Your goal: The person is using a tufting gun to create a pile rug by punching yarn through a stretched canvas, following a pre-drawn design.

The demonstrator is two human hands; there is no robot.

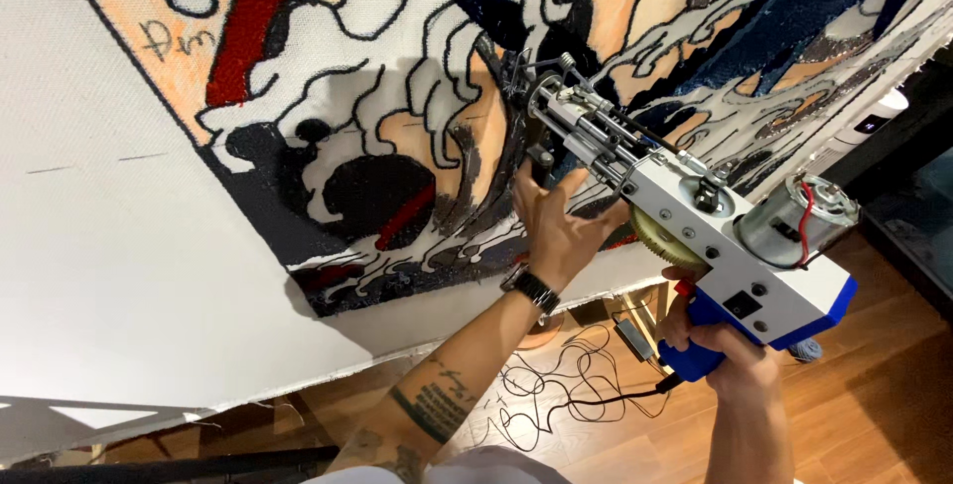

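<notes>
A white and blue tufting gun (735, 256) points its needle at a stretched white cloth (129, 266) bearing a tufted picture in black, orange, red and navy (397, 176). My right hand (730, 355) is shut on the gun's blue grip, with a red trigger just above the fingers. My left hand (556, 226), a black watch on its wrist, grips the gun's black front handle close to the cloth. The needle end (526, 77) touches the tufted part.
A wooden floor (874, 395) lies below. A tangle of thin black yarn (546, 395) and a black cable trail under the cloth's lower edge. A white device (874, 122) stands at the right, past the cloth's edge.
</notes>
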